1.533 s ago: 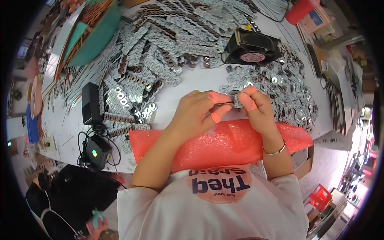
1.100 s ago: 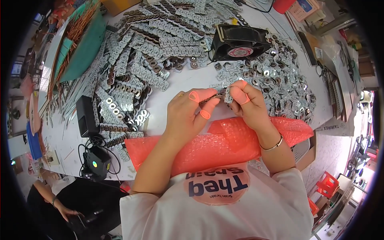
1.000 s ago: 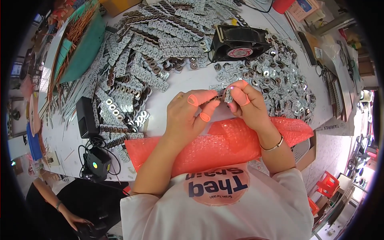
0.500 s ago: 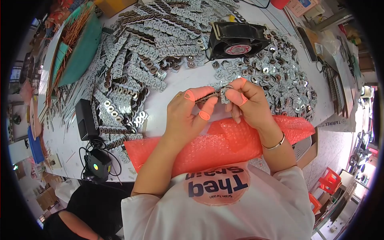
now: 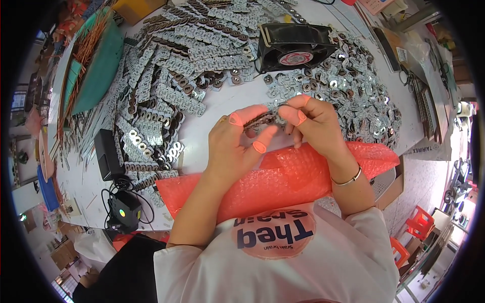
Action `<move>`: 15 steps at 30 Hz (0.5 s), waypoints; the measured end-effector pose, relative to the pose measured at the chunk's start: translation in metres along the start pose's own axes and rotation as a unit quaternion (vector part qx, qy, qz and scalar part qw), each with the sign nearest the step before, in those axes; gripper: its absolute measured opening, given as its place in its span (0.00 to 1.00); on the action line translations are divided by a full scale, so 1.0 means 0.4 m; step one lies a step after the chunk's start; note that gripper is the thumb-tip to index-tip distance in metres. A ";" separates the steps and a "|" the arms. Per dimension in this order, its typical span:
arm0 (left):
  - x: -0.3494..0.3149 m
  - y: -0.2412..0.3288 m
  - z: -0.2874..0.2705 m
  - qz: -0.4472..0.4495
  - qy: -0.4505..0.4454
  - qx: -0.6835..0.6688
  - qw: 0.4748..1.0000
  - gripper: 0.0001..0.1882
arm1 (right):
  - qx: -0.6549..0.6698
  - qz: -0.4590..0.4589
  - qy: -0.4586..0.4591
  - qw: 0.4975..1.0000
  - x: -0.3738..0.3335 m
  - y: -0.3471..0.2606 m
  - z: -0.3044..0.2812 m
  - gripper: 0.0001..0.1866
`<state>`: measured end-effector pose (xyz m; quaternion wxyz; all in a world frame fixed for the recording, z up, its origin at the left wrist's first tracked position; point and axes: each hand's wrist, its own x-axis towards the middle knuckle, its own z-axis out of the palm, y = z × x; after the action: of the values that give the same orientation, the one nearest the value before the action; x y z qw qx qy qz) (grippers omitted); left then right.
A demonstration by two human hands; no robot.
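My left hand (image 5: 231, 146), with pinkish-orange finger cots on thumb and index finger, grips a short strip of metal pieces with brown rings (image 5: 260, 121). The thumb is below the strip and the index finger lies along its upper side. My right hand (image 5: 321, 126), also in finger cots, has thumb and index finger pinched at the strip's right end, at a small silvery metal piece (image 5: 277, 117). Fingertips partly cover this piece, so whether it is joined to the strip cannot be told. Both hands are above the white table (image 5: 222, 103), in front of the loose metal pieces (image 5: 348, 96).
Finished-looking metal strips (image 5: 166, 96) cover the table's left and back. A black fan (image 5: 295, 48) stands behind my hands. Red bubble wrap (image 5: 242, 194) lies along the near edge. At left are a black adapter with cables (image 5: 124, 209) and a green basin (image 5: 103, 55) holding copper-coloured rods.
My right fingertips have drawn in and shifted slightly left, with the small metal piece now more covered at the strip's end. At lower left, a person in dark clothes has shifted.
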<state>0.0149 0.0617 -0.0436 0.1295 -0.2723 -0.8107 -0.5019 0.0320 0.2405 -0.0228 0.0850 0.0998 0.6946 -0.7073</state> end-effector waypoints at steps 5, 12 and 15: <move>-0.001 -0.013 0.004 -0.025 -0.103 0.031 0.994 0.21 | -0.100 -0.029 0.018 0.994 0.006 0.010 -0.015 0.10; 0.008 0.064 0.016 0.036 -0.174 -0.111 0.978 0.21 | 0.145 -0.356 0.198 0.902 -0.044 -0.041 -0.047 0.11; 0.003 0.069 0.034 0.153 -0.266 -0.052 0.950 0.21 | 0.214 -0.450 0.149 0.854 -0.171 -0.179 -0.045 0.19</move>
<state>0.0304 0.0837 -0.0288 -0.0297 -0.5232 -0.7372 -0.4265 0.0800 0.2587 0.0640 -0.3709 -0.1041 0.4992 -0.7762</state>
